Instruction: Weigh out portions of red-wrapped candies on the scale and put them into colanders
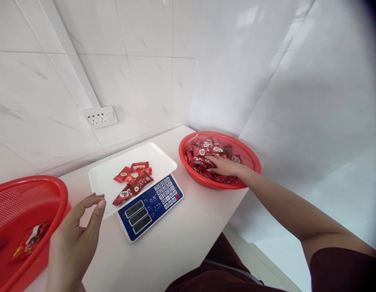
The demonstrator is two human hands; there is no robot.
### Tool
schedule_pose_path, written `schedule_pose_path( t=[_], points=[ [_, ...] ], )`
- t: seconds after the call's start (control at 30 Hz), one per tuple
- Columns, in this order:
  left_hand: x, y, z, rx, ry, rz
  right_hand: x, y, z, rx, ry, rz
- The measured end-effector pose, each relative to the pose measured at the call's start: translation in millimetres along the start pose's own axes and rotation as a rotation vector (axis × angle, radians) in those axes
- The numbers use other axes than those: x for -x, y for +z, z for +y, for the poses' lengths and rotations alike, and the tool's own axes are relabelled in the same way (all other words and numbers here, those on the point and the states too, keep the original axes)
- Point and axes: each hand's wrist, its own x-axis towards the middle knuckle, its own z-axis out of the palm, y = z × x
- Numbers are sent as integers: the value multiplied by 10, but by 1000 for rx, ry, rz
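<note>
My right hand (223, 167) reaches into the red basket (251, 156) on the right. Its fingers close on a red wrapped candy (203, 162) at the top of the heap, and some fingertips are hidden among the wrappers. At the left, my left hand (80, 235) hovers by the near corner of the scale's white tray (99, 182). Thumb and forefinger are slightly apart with nothing between them. Several red wrapped candies (141, 182) lie in a loose cluster on that tray. The blue scale panel (151, 207) faces me, its displays lit too faintly to read surely.
Another red basket (58, 194) stands at the left edge, with a few red packets (31, 241) inside. Both baskets and the scale rest on a white table (188, 227). A tiled wall with a power socket (100, 117) rises behind; a smooth wall bounds the right.
</note>
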Motion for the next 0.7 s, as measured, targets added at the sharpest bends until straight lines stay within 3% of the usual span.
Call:
schedule_pose_path(
  t=[0.33,0.57,0.7],
  points=[
    [62,4,-9,53,58,39,136,-169,-22,-30,-40,54],
    [77,21,-16,72,139,57,-38,-48,-148,56,78,30],
    [101,-12,-3,81,140,56,-30,-165,-141,-22,108,92]
  ],
)
